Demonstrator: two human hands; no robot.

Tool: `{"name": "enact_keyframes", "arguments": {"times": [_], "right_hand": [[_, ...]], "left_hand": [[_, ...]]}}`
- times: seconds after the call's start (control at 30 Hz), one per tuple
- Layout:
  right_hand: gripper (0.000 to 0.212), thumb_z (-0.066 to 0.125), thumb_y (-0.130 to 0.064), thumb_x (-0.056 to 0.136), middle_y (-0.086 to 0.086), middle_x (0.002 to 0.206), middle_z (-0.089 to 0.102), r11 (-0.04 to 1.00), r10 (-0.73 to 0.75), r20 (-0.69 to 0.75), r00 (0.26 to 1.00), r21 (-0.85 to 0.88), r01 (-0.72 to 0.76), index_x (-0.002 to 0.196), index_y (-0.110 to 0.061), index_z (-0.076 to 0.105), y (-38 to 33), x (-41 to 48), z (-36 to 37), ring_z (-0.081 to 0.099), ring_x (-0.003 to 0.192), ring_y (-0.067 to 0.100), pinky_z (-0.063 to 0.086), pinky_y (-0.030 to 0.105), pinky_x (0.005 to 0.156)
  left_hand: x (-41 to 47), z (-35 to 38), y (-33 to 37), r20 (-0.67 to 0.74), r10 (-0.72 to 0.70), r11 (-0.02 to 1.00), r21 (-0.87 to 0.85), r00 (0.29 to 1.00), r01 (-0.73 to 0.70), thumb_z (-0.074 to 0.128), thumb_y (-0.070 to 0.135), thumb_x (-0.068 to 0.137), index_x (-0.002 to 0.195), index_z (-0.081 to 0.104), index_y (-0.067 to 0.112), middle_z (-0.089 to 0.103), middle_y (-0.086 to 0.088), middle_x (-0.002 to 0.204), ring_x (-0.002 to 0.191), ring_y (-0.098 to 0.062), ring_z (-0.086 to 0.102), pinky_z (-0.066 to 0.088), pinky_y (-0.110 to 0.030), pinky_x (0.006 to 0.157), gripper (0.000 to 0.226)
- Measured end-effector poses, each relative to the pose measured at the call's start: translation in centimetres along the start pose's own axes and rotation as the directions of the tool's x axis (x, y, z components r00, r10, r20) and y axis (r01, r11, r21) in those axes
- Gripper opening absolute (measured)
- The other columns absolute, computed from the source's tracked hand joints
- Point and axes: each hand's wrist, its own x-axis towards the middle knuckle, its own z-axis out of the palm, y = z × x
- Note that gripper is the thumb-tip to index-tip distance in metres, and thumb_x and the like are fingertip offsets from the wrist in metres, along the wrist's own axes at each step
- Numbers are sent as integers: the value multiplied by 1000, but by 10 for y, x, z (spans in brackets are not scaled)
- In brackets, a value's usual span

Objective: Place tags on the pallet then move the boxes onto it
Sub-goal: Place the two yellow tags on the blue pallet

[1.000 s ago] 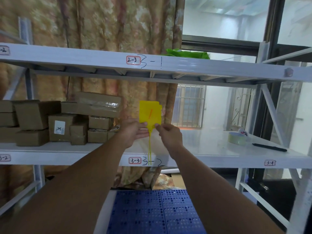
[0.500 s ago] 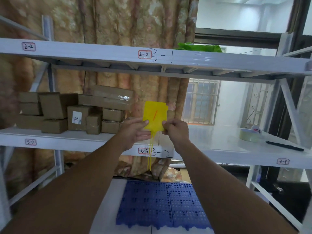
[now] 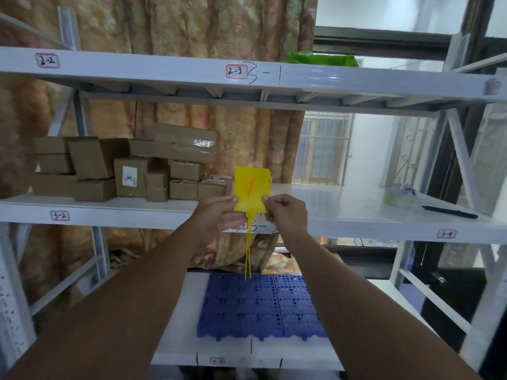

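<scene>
I hold yellow tags (image 3: 251, 189) upright in front of the middle shelf, their thin yellow tails hanging down. My left hand (image 3: 219, 215) pinches the lower left corner and my right hand (image 3: 285, 212) pinches the lower right corner. A red stroke marks the front tag. The blue perforated pallet (image 3: 260, 305) lies on the bottom shelf, directly below the tags. Several brown cardboard boxes (image 3: 131, 168) are stacked on the left of the middle shelf.
A tape roll (image 3: 395, 197) and a black pen (image 3: 450, 212) lie on the right of the middle shelf (image 3: 343, 204). The white rack's diagonal braces (image 3: 463, 160) stand at the right. A green item (image 3: 323, 58) sits on the top shelf. A patterned curtain hangs behind.
My view has tilted down, so more of the blue pallet and the bottom shelf shows. Both hands keep hold of the tags, which sit a little lower against the shelf edge.
</scene>
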Motion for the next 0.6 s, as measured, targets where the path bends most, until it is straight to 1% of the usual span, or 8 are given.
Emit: {"name": "enact_keyframes", "arguments": {"times": [0.07, 0.13, 0.23, 0.3, 0.33, 0.43, 0.53, 0.6], "right_hand": [[21, 81, -31, 83, 3, 60, 69, 998, -21, 49, 999, -54, 24, 72, -14, 73, 2, -11, -1, 66, 56, 18, 60, 46, 73], [17, 81, -30, 84, 3, 61, 69, 994, -18, 79, 997, -108, 27, 73, -20, 72, 3, -24, -1, 67, 56, 20, 59, 48, 71], [19, 78, -43, 81, 4, 69, 74, 985, 7, 89, 996, -175, 9, 77, -25, 74, 13, -43, 6, 73, 64, 24, 61, 50, 73], [26, 73, -56, 71, 2, 72, 75, 984, 17, 88, 996, -178, -1, 77, -31, 75, 32, -51, 10, 74, 72, 29, 59, 55, 78], [26, 72, -57, 69, 2, 73, 75, 985, 27, 92, 995, -170, -11, 76, -32, 76, 47, -51, 11, 74, 75, 30, 58, 56, 80], [19, 74, -47, 75, 7, 73, 74, 984, 89, 86, 992, -165, -74, 73, -28, 77, 59, -72, 17, 72, 68, 31, 59, 57, 76], [15, 74, -29, 87, 6, 76, 73, 981, 138, 78, 987, -149, -126, 74, -21, 77, 79, -86, 22, 70, 66, 25, 62, 51, 71], [14, 73, -40, 83, 1, 77, 75, 974, 152, 68, 986, -179, -138, 73, -30, 77, 100, -90, 27, 71, 72, 23, 61, 53, 73]], "left_hand": [[-4, -11, -4, -13, -19, 1000, 16, 1000, 19, 67, 0, 91, 124, 54, -7, 61, -34, 123, 93, -40, 72, 63, -44, 74, 36], [-9, -23, -13, -4, -31, 999, 32, 1000, 31, 68, -1, 90, 120, 54, -7, 59, -36, 126, 97, -41, 71, 63, -43, 74, 34], [-24, -37, -27, 13, -85, 996, 29, 996, 84, 67, -2, 90, 106, 57, 0, 63, -27, 114, 90, -36, 73, 63, -43, 77, 19], [-33, -47, -39, 47, -113, 993, 21, 992, 113, 67, -2, 90, 105, 59, 0, 70, -20, 103, 90, -35, 74, 62, -43, 80, 17], [-37, -52, -45, 69, -125, 992, 22, 990, 124, 67, -3, 90, 104, 60, -1, 73, -20, 100, 91, -35, 74, 62, -43, 82, 16], [-45, -70, -70, 87, -183, 983, -14, 979, 185, 70, -6, 85, 111, 59, -9, 71, -25, 112, 98, -39, 72, 61, -45, 84, 28], [-55, -84, -99, 67, -237, 971, -20, 969, 239, 73, -4, 81, 121, 59, -16, 67, -26, 121, 107, -38, 69, 61, -42, 84, 44], [-61, -92, -119, 54, -260, 965, -29, 964, 262, 71, -4, 83, 119, 63, -12, 70, -24, 118, 106, -38, 69, 60, -40, 83, 37]]}}
